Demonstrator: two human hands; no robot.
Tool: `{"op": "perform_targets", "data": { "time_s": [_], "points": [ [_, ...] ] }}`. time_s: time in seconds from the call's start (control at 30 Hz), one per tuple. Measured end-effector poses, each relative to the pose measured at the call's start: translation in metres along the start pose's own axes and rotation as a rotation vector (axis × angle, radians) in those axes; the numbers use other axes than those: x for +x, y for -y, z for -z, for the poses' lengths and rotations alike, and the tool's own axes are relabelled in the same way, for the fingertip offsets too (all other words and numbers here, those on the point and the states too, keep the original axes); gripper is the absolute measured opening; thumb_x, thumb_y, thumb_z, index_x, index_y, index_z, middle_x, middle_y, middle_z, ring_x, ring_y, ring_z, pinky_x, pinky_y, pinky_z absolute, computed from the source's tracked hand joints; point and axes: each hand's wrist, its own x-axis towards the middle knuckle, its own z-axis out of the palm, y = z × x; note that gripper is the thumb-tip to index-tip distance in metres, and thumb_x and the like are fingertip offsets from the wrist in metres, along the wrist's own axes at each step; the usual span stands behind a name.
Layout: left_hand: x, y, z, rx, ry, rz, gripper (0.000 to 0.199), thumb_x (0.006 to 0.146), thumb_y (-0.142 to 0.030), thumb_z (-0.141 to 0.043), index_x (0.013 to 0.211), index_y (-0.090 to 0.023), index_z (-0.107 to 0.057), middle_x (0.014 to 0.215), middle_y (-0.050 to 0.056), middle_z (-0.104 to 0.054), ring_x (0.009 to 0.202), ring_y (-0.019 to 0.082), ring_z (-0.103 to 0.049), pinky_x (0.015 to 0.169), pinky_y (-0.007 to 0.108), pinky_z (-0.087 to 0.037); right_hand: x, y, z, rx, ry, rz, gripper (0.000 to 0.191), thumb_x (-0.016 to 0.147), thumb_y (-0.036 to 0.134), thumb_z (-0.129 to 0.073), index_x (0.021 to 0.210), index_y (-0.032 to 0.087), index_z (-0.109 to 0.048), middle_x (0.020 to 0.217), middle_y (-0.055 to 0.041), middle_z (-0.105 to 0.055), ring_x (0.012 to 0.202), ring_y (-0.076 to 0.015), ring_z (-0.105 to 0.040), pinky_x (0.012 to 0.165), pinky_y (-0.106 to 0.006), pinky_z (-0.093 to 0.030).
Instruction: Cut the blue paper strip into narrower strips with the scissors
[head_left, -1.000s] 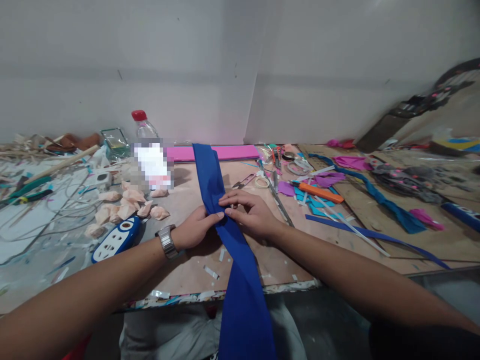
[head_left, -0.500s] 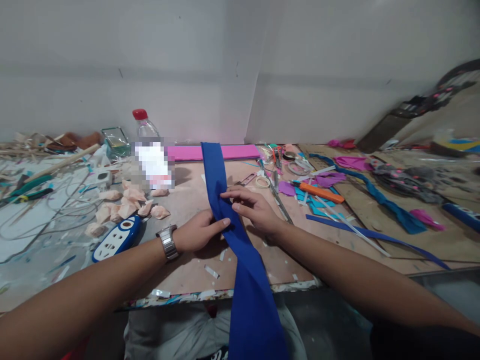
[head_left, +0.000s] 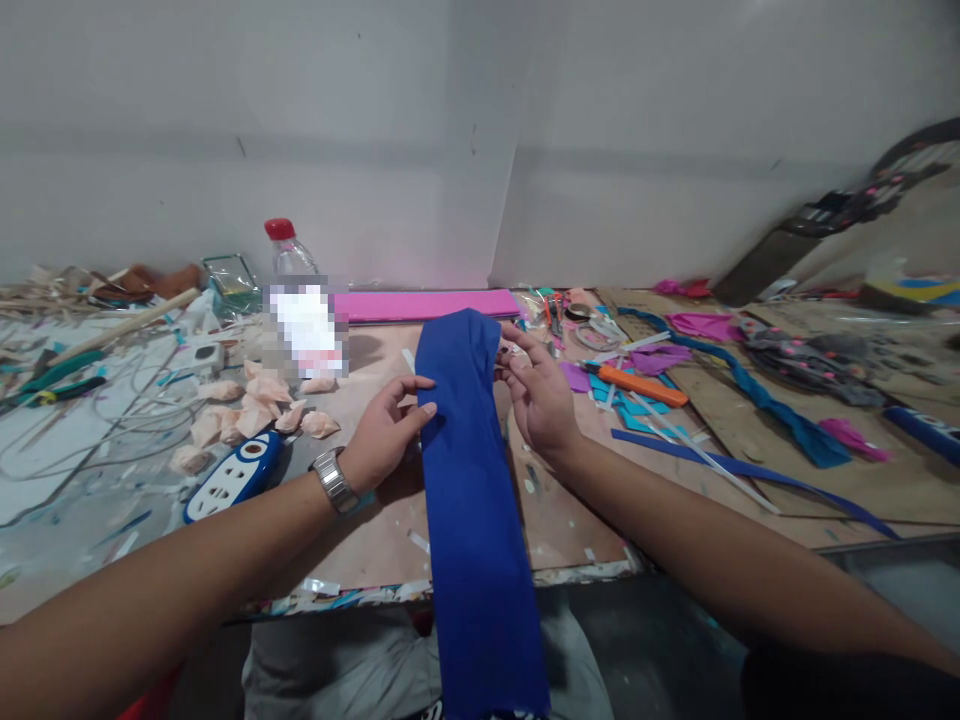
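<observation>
A long blue strip runs from the middle of the table over its front edge toward the lap. Its far end is bent over and creased. At the strip's left edge, my left hand pinches it between thumb and fingers. My right hand holds the far right corner of the strip, with the fingertips partly hidden behind it. A silver watch is on the left wrist.
Behind lies a pink strip, beside a red-capped bottle. Peach paper pieces and a power strip are left. An orange cutter, a narrow blue strip and scraps lie right.
The blue strip has been spread wider, and its far end is now bent over. My right hand has moved up and right to the far corner; my left hand has shifted slightly left and away.
</observation>
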Motion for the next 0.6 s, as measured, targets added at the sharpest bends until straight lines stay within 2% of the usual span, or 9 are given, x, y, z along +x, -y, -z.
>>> {"op": "perform_targets", "data": {
  "time_s": [0.07,0.13,0.23,0.33,0.47,0.6],
  "points": [
    [0.001,-0.002,-0.001,-0.023,-0.063,-0.022,0.05,0.078,-0.034,-0.081,0.121,-0.022,-0.058,0.109,0.003,-0.066,0.078,0.012,-0.064,0.069,0.024,-0.054,0.003,0.001,-0.001,0.093,-0.076,0.009,0.039,0.086,0.036,-0.069,0.124,0.03,-0.064,0.101,-0.0037,-0.067,0.101,-0.0227,-0.064,0.089,-0.039,-0.052],
    [0.003,-0.002,-0.001,-0.046,-0.084,-0.024,0.054,0.076,-0.028,-0.08,0.125,-0.024,-0.057,0.12,0.005,-0.066,0.084,0.014,-0.067,0.074,0.027,-0.057,0.004,0.001,-0.004,0.153,-0.102,-0.04,0.034,0.082,0.029,-0.071,0.116,0.03,-0.066,0.091,-0.0007,-0.064,0.095,-0.0207,-0.065,0.081,-0.035,-0.053],
    [0.003,-0.001,-0.001,-0.06,-0.076,-0.042,0.058,0.073,-0.019,-0.076,0.128,-0.025,-0.057,0.131,0.005,-0.065,0.089,0.013,-0.068,0.077,0.027,-0.056,0.004,-0.001,-0.007,0.233,-0.083,-0.18,0.032,0.079,0.025,-0.075,0.109,0.03,-0.067,0.097,0.0015,-0.064,0.086,-0.016,-0.063,0.074,-0.03,-0.053],
    [0.003,-0.001,-0.001,-0.054,-0.031,-0.032,0.065,0.07,-0.014,-0.071,0.133,-0.024,-0.058,0.13,0.005,-0.067,0.092,0.014,-0.067,0.079,0.026,-0.055,0.005,-0.004,-0.007,0.337,-0.005,-0.308,0.03,0.079,0.025,-0.077,0.107,0.028,-0.066,0.109,0.0008,-0.068,0.083,-0.0139,-0.063,0.071,-0.028,-0.052],
    [-0.001,-0.007,-0.003,-0.076,0.041,0.002,0.078,0.066,-0.011,-0.065,0.143,-0.021,-0.053,0.129,0.007,-0.069,0.101,0.018,-0.068,0.082,0.027,-0.054,0.007,-0.004,-0.003,0.453,0.037,-0.385,0.027,0.081,0.029,-0.075,0.107,0.028,-0.067,0.094,0.0013,-0.07,0.076,-0.0154,-0.062,0.065,-0.028,-0.051],
    [-0.003,-0.014,-0.005,-0.09,0.033,0.014,0.085,0.062,-0.01,-0.06,0.146,-0.02,-0.051,0.14,0.008,-0.065,0.117,0.022,-0.064,0.087,0.028,-0.054,0.007,-0.004,-0.001,0.448,0.065,-0.446,0.026,0.081,0.034,-0.074,0.105,0.024,-0.072,0.081,-0.0001,-0.068,0.062,-0.0144,-0.056,0.057,-0.027,-0.046]
  ]
}}
